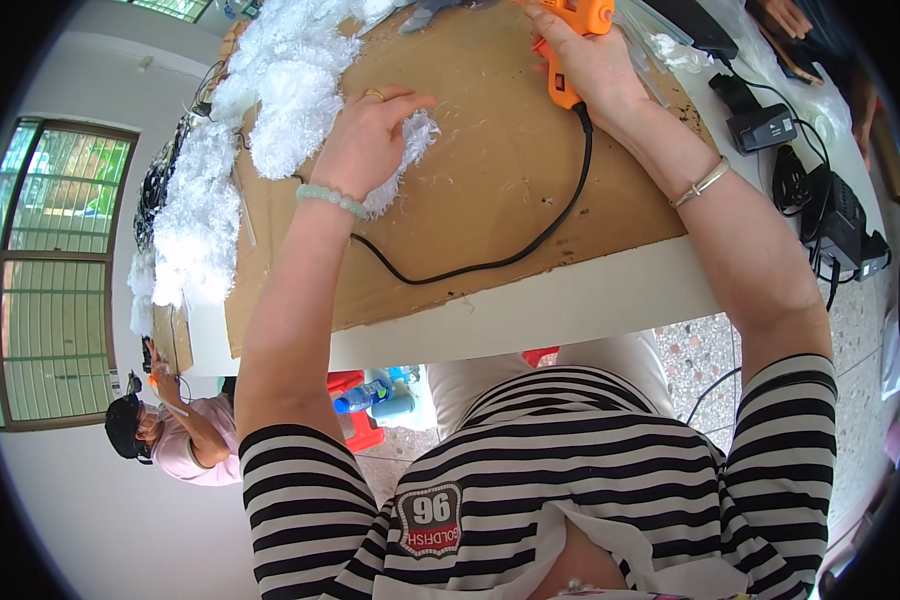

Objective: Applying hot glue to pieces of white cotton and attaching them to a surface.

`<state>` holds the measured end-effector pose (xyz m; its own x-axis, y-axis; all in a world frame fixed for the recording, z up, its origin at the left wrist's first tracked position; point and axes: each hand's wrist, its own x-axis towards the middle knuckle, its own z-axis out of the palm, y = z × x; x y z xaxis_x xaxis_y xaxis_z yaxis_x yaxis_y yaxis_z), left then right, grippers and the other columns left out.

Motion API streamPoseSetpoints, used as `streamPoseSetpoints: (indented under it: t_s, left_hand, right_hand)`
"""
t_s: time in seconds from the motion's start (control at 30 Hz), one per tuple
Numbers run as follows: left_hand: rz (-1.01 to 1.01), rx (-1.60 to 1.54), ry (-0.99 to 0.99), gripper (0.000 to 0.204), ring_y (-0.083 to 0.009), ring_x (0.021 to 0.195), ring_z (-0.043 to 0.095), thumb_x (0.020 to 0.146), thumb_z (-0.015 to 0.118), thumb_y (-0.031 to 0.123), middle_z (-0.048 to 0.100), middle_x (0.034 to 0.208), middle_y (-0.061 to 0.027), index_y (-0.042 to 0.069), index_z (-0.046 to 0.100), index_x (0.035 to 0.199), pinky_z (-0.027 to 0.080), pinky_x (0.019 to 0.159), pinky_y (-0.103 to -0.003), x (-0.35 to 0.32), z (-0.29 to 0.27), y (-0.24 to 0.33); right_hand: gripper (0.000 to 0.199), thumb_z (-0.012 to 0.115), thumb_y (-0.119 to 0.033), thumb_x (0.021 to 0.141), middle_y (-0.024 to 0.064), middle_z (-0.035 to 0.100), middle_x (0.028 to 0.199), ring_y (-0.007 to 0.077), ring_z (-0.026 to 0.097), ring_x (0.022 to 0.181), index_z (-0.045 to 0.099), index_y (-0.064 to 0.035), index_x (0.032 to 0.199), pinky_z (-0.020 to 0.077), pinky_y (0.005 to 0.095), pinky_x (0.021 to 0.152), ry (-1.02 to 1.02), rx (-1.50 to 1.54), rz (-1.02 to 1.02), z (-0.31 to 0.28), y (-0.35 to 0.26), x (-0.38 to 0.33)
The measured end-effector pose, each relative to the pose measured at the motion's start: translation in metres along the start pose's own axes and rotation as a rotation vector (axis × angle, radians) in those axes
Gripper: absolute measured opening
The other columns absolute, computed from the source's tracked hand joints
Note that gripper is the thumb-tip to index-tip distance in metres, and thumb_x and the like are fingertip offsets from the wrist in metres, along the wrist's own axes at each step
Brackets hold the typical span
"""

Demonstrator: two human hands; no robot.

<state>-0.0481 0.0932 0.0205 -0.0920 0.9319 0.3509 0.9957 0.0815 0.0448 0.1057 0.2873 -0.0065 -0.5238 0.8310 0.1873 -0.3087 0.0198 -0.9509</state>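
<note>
My right hand (598,75), at the far edge of the cardboard-covered table, is wrapped round an orange hot glue gun (564,88). Its black cord loops back over the brown cardboard (510,185) and passes under my left wrist. To the left, my left hand (370,135) is closed on a white fluffy piece (417,140), whose edge shows beside the palm and below the wrist. Some of its fingertips are hidden. Just left of that hand lies a large heap of white fluffy strips (290,110). A greyish item (450,10) is cut off at the top edge.
Black power adapters (763,125) and cables lie along the table's right side, near clear plastic wrap. Another person (195,435) in pink is at the left. Another person's hand (788,15) shows at upper right. A blue-capped bottle (362,396) stands by a red stool below the table.
</note>
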Motion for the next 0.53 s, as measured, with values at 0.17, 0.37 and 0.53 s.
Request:
streamPoseSetpoints:
  t_s: [0.17, 0.37, 0.53]
  left_hand:
    - [0.123, 0.223, -0.097, 0.022, -0.0271, 0.097, 0.056, 0.075, 0.058, -0.003, 0.063, 0.100, -0.0063, 0.011, 0.066, 0.089, 0.042, 0.085, -0.037, 0.013, -0.007, 0.006]
    - [0.172, 0.299, -0.133, 0.015, -0.0228, 0.093, 0.057, 0.073, 0.058, -0.001, 0.064, 0.088, -0.0036, 0.009, 0.067, 0.080, 0.041, 0.087, -0.038, 0.015, -0.012, 0.003]
    - [0.148, 0.231, -0.157, 0.017, -0.0211, 0.095, 0.057, 0.074, 0.057, 0.000, 0.066, 0.089, -0.0049, 0.010, 0.070, 0.079, 0.037, 0.092, -0.038, 0.000, -0.010, -0.003]
  right_hand:
    - [0.018, 0.064, -0.020, 0.086, 0.0020, 0.056, 0.074, 0.0111, 0.053, 0.059, 0.057, -0.0035, 0.089, 0.0451, 0.0267, 0.052, 0.003, -0.012, 0.005, 0.002, -0.001, -0.001]
    - [0.016, 0.063, -0.018, 0.087, 0.0020, 0.056, 0.074, 0.0113, 0.053, 0.059, 0.055, -0.0046, 0.092, 0.0460, 0.0270, 0.050, -0.032, 0.018, 0.018, 0.003, -0.003, -0.002]
    - [0.021, 0.065, -0.022, 0.086, 0.0027, 0.056, 0.074, 0.0123, 0.054, 0.057, 0.054, -0.0050, 0.093, 0.0465, 0.0277, 0.050, -0.028, -0.059, 0.037, 0.003, -0.003, -0.003]
